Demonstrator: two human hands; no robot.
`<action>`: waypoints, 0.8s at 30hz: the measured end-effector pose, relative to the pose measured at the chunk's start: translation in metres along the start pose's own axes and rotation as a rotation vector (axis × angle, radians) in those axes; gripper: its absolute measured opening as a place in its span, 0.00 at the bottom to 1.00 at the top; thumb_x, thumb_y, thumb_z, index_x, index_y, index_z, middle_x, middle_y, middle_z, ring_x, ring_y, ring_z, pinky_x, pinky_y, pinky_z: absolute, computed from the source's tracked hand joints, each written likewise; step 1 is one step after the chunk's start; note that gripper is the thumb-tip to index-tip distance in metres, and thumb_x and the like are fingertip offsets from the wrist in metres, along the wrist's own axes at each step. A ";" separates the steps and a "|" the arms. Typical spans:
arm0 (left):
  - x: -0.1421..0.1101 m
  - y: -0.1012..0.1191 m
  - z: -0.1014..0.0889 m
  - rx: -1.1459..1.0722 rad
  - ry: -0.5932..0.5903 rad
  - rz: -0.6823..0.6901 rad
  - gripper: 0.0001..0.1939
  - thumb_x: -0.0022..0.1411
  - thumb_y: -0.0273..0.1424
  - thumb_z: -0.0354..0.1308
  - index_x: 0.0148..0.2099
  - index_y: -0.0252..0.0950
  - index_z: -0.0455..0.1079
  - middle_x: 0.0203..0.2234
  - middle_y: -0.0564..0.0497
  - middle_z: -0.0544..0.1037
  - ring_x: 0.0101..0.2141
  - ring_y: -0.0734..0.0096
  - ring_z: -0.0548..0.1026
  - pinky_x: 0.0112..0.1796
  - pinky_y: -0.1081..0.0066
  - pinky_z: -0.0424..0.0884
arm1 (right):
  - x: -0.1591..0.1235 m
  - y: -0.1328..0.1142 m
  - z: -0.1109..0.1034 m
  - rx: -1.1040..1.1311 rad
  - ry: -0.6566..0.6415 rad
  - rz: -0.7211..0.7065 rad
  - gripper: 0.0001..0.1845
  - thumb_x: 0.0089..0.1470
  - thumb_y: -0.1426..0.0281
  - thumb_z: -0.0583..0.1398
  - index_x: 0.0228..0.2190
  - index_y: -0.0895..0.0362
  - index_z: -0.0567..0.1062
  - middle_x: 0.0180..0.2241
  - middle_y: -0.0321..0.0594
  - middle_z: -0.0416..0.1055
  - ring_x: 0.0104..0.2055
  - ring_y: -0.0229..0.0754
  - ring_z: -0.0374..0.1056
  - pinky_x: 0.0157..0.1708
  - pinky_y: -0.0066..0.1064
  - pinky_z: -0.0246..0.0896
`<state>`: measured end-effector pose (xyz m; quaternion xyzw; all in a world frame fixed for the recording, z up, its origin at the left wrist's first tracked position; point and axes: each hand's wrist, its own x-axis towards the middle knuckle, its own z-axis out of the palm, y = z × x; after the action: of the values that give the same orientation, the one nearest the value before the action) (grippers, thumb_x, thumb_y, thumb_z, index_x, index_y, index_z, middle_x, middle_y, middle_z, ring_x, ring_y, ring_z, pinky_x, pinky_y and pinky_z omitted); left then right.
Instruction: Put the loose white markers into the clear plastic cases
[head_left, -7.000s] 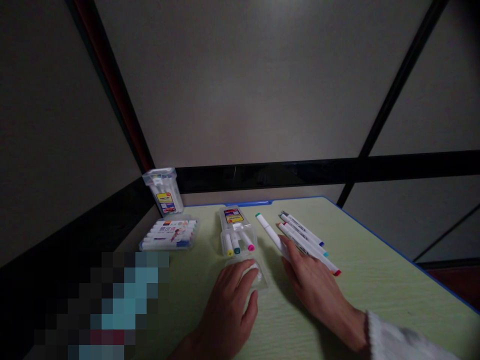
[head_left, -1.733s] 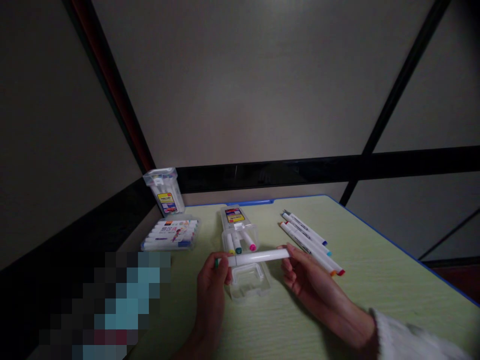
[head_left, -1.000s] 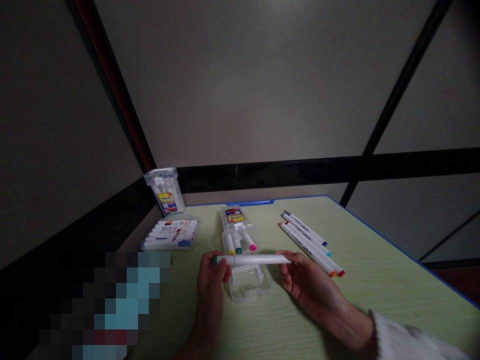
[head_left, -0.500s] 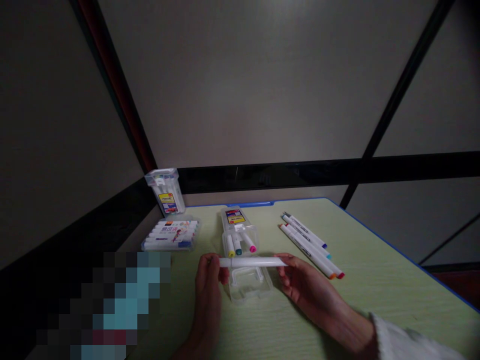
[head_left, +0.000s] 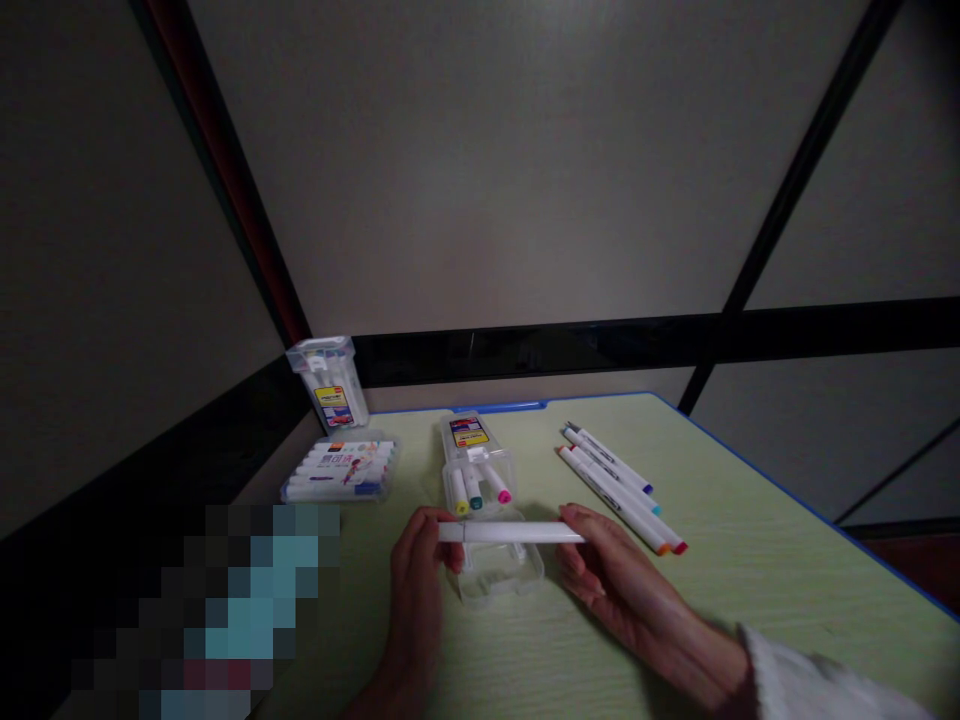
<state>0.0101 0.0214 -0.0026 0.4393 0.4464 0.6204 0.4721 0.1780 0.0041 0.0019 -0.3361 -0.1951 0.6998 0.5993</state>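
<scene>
A white marker (head_left: 517,532) is held level between my two hands. My left hand (head_left: 420,565) pinches its left end, near a thin seam line, and my right hand (head_left: 611,560) grips the right end. Both tips are hidden by my fingers. Beneath the marker lies the opened lid (head_left: 501,585) of a clear plastic case (head_left: 469,440), whose body lies just beyond. Inside the case's mouth rest a yellow-ended marker (head_left: 460,495), a teal-ended marker (head_left: 473,492) and a pink-ended marker (head_left: 498,485).
Several white markers (head_left: 619,492) with coloured ends lie on the table at right. A flat pack of markers (head_left: 341,468) lies at left, and behind it stands an upright clear marker case (head_left: 330,385). The table (head_left: 750,600) has a blue edge and meets a wall.
The marker in my hands has moved slightly lower, and my right hand has shifted a little to the right. Both hands keep hold of it. The other things stay put.
</scene>
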 end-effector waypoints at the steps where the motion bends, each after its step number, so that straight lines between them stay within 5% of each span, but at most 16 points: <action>1: 0.000 0.001 0.000 -0.003 -0.002 0.008 0.11 0.52 0.37 0.53 0.25 0.34 0.66 0.13 0.58 0.64 0.19 0.76 0.62 0.22 0.76 0.58 | -0.001 0.000 0.001 -0.001 -0.008 -0.009 0.13 0.34 0.69 0.70 0.18 0.59 0.70 0.11 0.28 0.64 0.11 0.24 0.54 0.09 0.14 0.46; 24: 0.000 0.000 0.001 -0.060 -0.005 0.016 0.14 0.51 0.40 0.57 0.24 0.34 0.67 0.14 0.57 0.64 0.18 0.75 0.61 0.22 0.76 0.57 | -0.002 0.002 -0.001 -0.010 -0.092 -0.025 0.13 0.38 0.67 0.68 0.18 0.59 0.69 0.11 0.28 0.62 0.12 0.25 0.50 0.11 0.16 0.44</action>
<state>0.0108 0.0211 -0.0023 0.4301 0.4228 0.6362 0.4811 0.1777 0.0013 0.0000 -0.3041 -0.2301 0.7061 0.5967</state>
